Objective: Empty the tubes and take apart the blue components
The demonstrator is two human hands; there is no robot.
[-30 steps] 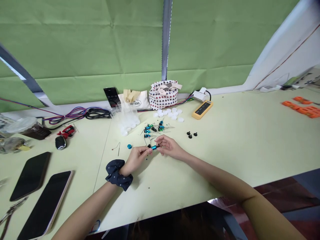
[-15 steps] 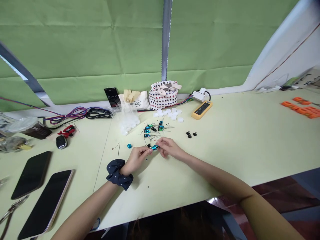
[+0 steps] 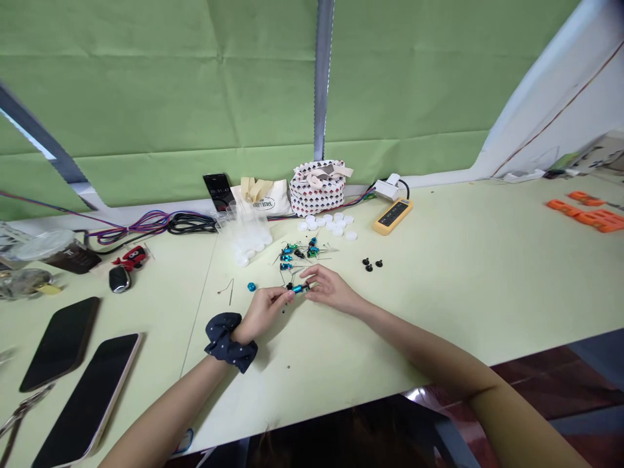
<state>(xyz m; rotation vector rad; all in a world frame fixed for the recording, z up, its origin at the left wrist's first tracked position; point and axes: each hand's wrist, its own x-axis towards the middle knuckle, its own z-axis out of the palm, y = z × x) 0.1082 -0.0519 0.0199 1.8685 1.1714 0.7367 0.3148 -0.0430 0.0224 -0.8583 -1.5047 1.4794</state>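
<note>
My left hand (image 3: 266, 309), with a dark dotted scrunchie (image 3: 229, 341) round its wrist, pinches one end of a small blue metal cylinder with a black end (image 3: 298, 289). On the other side, my right hand (image 3: 334, 289) has its fingers curved round the black end, thumb below and index finger above. Just beyond both hands lies a cluster of small blue, green and black metal parts with thin wire-like rods (image 3: 287, 257). A blue round piece (image 3: 251, 286) and a bent thin wire (image 3: 231, 291) rest left of my left hand. Three small black knobs (image 3: 369, 267) lie beyond my right forearm.
White round caps (image 3: 336, 227) and clear plastic tubes (image 3: 244, 224) lie farther back. Behind them stand a patterned pouch (image 3: 318, 188) and a propped phone (image 3: 218, 190). A yellow power strip (image 3: 392, 216) is at right. Two phones (image 3: 88, 400) lie at left.
The right fingers have loosened and spread somewhat, showing more of the cylinder's black end. The cylinder and left hand have shifted very slightly left.
</note>
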